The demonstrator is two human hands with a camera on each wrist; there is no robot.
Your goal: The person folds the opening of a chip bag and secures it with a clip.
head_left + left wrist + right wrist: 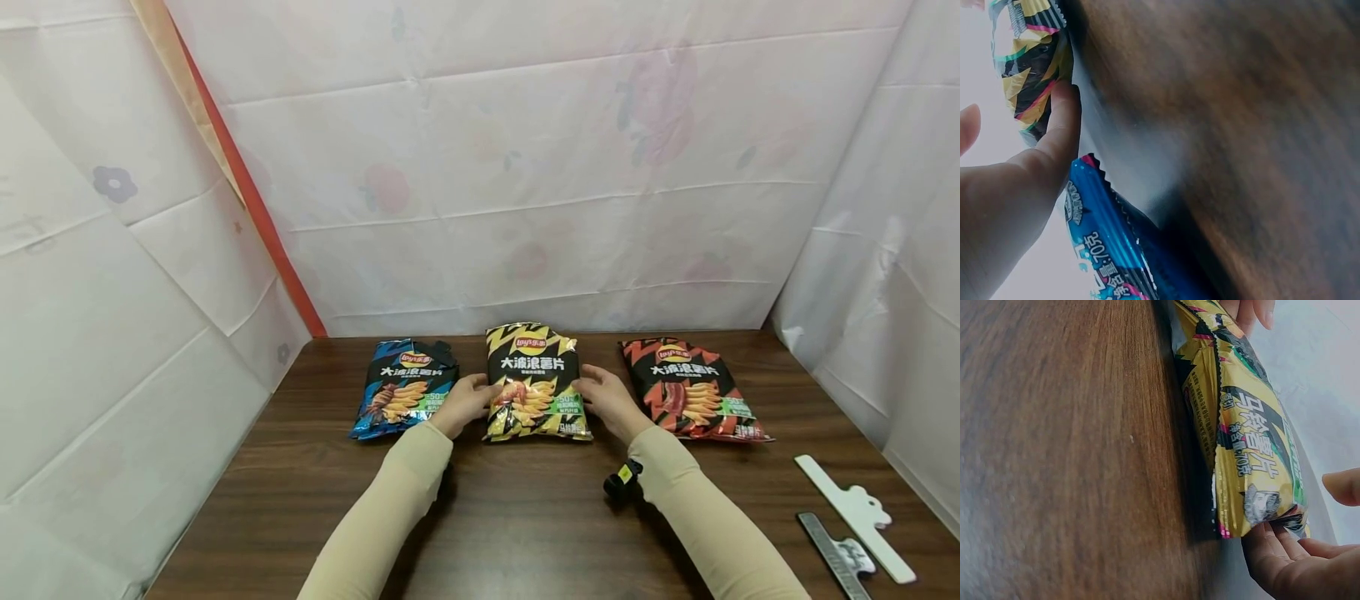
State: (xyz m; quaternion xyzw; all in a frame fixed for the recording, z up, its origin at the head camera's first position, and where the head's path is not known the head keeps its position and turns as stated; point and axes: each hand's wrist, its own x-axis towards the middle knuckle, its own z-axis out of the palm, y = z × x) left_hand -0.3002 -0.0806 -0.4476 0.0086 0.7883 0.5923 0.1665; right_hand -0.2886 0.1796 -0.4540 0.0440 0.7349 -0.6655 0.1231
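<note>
A yellow-and-black bag of potato chips lies face up at the middle of the table's far part, between both hands. My left hand touches its left side; in the left wrist view the index finger reaches along the bag with the thumb held apart. On the other side, my right hand has its fingers tucked at the bag's lower edge in the right wrist view, the thumb raised off it. A blue chip bag lies beside the left hand, and a red chip bag beyond the right hand.
On the right of the brown wooden table lie a white clip and a grey clip with a ruled edge. Pale printed sheets hang behind and at both sides. A black strap circles the right wrist.
</note>
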